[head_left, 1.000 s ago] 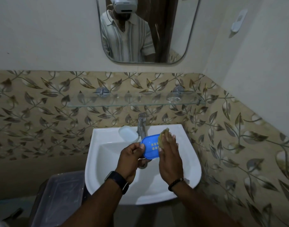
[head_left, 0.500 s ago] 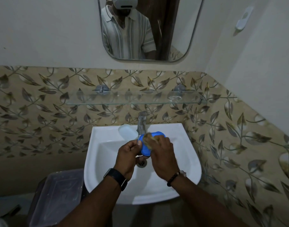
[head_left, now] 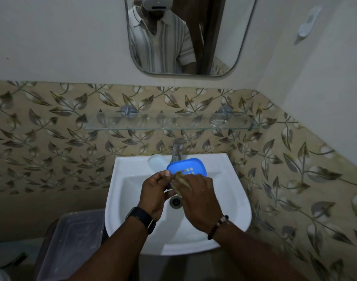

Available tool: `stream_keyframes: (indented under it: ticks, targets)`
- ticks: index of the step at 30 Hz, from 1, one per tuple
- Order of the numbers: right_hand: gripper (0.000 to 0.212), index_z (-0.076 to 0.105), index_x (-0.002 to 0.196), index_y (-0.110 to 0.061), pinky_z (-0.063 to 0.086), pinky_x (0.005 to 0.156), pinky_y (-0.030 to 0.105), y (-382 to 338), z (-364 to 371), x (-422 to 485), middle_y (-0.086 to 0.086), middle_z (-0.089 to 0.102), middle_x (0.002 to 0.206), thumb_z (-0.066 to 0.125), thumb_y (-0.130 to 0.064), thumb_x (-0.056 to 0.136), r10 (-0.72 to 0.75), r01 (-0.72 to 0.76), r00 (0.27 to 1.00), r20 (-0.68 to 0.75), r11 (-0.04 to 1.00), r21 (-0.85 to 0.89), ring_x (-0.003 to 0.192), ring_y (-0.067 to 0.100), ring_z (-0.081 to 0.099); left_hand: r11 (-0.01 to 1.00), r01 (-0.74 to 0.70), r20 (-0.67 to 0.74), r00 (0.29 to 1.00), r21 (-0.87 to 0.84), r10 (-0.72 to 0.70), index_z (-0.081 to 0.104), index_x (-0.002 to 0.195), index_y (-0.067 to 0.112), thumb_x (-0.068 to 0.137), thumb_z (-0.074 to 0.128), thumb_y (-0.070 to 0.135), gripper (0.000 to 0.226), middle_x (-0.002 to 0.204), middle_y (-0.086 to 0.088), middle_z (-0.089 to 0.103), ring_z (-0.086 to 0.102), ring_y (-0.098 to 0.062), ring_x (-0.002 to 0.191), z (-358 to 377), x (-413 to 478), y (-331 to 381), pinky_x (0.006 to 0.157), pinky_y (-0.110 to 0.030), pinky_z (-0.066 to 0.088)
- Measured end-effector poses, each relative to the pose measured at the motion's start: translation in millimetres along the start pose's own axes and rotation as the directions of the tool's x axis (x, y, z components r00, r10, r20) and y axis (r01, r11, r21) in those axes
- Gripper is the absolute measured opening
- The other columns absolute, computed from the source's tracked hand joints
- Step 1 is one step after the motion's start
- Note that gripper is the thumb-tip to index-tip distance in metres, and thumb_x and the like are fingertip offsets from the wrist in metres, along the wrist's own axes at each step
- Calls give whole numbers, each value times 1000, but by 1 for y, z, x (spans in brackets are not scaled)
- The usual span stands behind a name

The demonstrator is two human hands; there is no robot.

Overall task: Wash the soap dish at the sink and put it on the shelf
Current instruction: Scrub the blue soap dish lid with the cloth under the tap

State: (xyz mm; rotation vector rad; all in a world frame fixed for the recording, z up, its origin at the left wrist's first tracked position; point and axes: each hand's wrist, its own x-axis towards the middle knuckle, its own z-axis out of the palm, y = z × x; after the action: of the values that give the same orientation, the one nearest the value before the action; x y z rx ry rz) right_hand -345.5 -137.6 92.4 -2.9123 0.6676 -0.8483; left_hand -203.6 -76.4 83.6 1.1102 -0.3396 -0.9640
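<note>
A blue soap dish with small drain holes is held over the white sink, just in front of the tap. My left hand pinches the dish's near left edge. My right hand presses a brownish scrub pad against the dish's near part; most of the pad is hidden under my fingers. The glass shelf runs along the tiled wall above the tap.
A pale lid-like piece lies on the sink's back left rim. The drain sits below my hands. A clear plastic bin stands left of the sink. A mirror hangs above, and a wall runs close on the right.
The dish has tilted flatter, so its holed face shows more. My right hand with the pad has slid from the dish's far side toward its near edge.
</note>
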Motion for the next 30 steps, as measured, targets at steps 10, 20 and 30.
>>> stream_keyframes:
  ticks: [10, 20, 30]
  targets:
    - [45, 63, 124, -24, 34, 71, 40, 36, -19, 27, 4, 58, 99, 51, -24, 80, 317, -299, 948, 25, 915, -271, 90, 29, 51, 988, -137, 34, 990, 75, 135, 72, 95, 6, 99, 60, 20, 19, 87, -8, 78, 74, -20, 76, -9, 0, 6, 72, -41, 64]
    - [49, 64, 123, -23, 48, 75, 44, -25, 5, 4, 4, 60, 105, 44, -19, 80, 231, -247, 968, 96, 942, 227, 94, 29, 54, 984, -173, -22, 985, 35, 174, 69, 104, 3, 99, 59, 17, 18, 84, -4, 78, 73, -14, 76, -4, -1, 0, 66, -28, 61]
    - [54, 61, 130, -26, 42, 73, 42, 3, -6, 26, 6, 58, 106, 48, -15, 79, 348, -349, 937, -25, 937, -17, 92, 30, 52, 977, -170, 93, 983, 125, 159, 70, 113, 5, 100, 59, 22, 24, 102, -14, 79, 75, -31, 95, -3, -7, -10, 83, -44, 62]
